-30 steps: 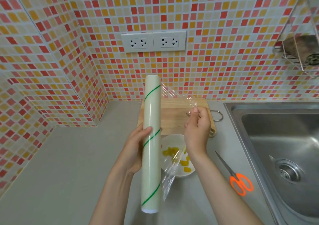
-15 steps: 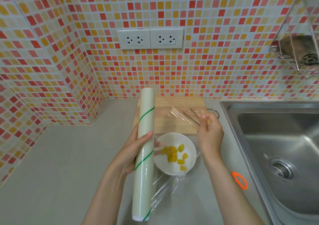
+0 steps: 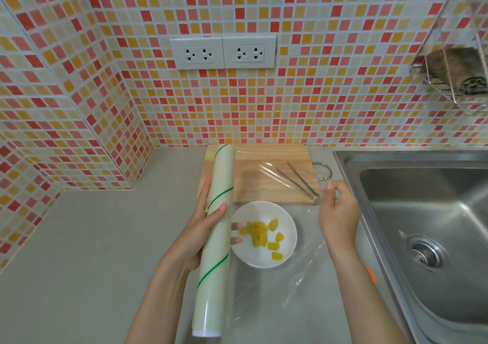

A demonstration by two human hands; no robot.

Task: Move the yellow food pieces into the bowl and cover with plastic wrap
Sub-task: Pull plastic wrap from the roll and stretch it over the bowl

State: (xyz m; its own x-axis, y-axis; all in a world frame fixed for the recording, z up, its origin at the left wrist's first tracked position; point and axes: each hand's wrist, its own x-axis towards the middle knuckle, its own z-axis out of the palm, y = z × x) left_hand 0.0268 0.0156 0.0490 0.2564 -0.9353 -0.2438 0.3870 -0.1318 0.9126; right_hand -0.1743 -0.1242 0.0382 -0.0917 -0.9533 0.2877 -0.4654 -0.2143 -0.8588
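A white bowl (image 3: 264, 257) sits on the grey counter in front of a wooden cutting board (image 3: 253, 174). Several yellow food pieces (image 3: 261, 234) lie inside it. My left hand (image 3: 200, 227) grips a long roll of plastic wrap (image 3: 216, 238) with a green spiral stripe, held left of the bowl. A clear sheet of wrap (image 3: 298, 269) stretches from the roll across above the bowl. My right hand (image 3: 336, 211), to the right of the bowl, pinches the sheet's far edge.
Metal tongs (image 3: 297, 181) lie on the board under the film. A steel sink (image 3: 427, 238) fills the right side. An orange scissors handle (image 3: 371, 275) peeks out beside my right forearm. Wall sockets (image 3: 223, 52) and a wire rack (image 3: 454, 74) hang above.
My right hand has pulled the film out to the right, widening the sheet over the bowl. The roll has come down lower and shifted left of the bowl.
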